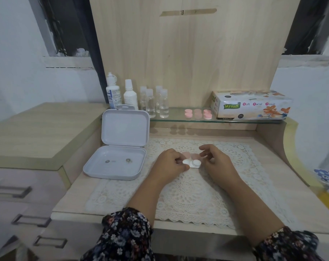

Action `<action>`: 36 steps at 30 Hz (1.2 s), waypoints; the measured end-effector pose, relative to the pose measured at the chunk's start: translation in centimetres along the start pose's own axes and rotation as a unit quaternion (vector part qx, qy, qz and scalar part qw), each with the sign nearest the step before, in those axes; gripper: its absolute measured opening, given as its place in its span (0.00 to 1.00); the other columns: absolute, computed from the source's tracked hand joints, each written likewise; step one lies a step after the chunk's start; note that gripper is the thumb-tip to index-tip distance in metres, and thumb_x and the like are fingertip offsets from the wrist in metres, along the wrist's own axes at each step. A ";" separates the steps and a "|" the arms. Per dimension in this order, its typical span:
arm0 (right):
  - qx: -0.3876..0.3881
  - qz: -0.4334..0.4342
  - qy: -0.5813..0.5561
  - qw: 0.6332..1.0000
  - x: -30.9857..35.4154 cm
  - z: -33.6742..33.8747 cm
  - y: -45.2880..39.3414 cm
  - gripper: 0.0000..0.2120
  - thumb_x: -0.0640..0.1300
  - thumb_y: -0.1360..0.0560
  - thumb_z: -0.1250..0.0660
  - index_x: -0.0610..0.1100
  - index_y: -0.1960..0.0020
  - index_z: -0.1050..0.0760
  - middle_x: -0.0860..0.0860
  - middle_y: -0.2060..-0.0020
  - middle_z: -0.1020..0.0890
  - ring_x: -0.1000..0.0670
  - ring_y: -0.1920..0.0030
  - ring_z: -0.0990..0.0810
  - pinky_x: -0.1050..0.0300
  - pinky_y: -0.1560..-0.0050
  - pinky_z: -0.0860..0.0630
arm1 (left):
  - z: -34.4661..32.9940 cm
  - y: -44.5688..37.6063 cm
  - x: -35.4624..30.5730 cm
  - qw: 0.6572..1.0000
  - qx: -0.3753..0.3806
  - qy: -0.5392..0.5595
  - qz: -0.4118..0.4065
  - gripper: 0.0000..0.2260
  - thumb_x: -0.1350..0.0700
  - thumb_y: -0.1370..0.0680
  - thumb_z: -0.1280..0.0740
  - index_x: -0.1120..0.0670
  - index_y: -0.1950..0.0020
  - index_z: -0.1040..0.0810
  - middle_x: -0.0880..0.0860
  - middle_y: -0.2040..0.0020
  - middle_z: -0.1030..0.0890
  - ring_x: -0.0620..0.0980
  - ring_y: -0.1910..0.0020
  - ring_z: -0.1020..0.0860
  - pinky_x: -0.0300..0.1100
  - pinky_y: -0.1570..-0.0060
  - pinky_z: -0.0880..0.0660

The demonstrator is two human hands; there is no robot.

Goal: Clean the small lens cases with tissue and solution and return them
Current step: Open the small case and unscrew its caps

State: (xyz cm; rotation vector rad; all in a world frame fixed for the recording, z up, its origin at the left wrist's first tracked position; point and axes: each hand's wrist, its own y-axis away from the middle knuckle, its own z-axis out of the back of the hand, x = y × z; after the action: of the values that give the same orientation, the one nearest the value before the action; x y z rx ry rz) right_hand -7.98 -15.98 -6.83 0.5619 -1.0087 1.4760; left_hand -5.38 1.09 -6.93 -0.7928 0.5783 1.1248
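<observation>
Between both hands on the doily, left hand (170,162) pinches white lens case (192,163); right hand (217,160) loosely curled

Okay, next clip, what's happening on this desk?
A person sits at a wooden desk, working over a lace mat. The left hand pinches a small white lens case while the right hand hovers beside it, fingers loosely curled. An open white box lies to the left. Solution bottles, pink lens cases and a tissue box stand on the glass shelf behind.
</observation>
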 end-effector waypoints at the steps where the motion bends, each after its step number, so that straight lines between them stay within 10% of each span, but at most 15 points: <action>1: -0.007 -0.008 -0.018 1.000 0.1 0.1 0.0 0.09 0.45 0.22 0.33 0.51 0.42 0.26 0.55 0.53 0.21 0.57 0.52 0.23 0.70 0.59 0.30 | 0.0 0.0 0.0 1.000 -0.002 0.005 0.002 0.09 0.58 0.31 0.26 0.56 0.52 0.17 0.52 0.54 0.23 0.47 0.55 0.25 0.43 0.52 0.27; 36: 0.018 -0.017 -0.012 1.000 6.8 -6.0 -1.1 0.06 0.43 0.21 0.37 0.49 0.52 0.21 0.55 0.57 0.19 0.56 0.55 0.22 0.65 0.58 0.28 | 13.0 1.3 3.1 0.991 -0.117 -0.055 0.043 0.04 0.58 0.29 0.27 0.52 0.58 0.21 0.48 0.65 0.24 0.45 0.66 0.26 0.31 0.68 0.28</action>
State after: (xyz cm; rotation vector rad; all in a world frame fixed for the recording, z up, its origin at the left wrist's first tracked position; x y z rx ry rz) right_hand -6.89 -7.37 -3.96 0.6219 -0.9884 1.4633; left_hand -5.30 13.50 -1.77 -0.9082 0.3952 1.3240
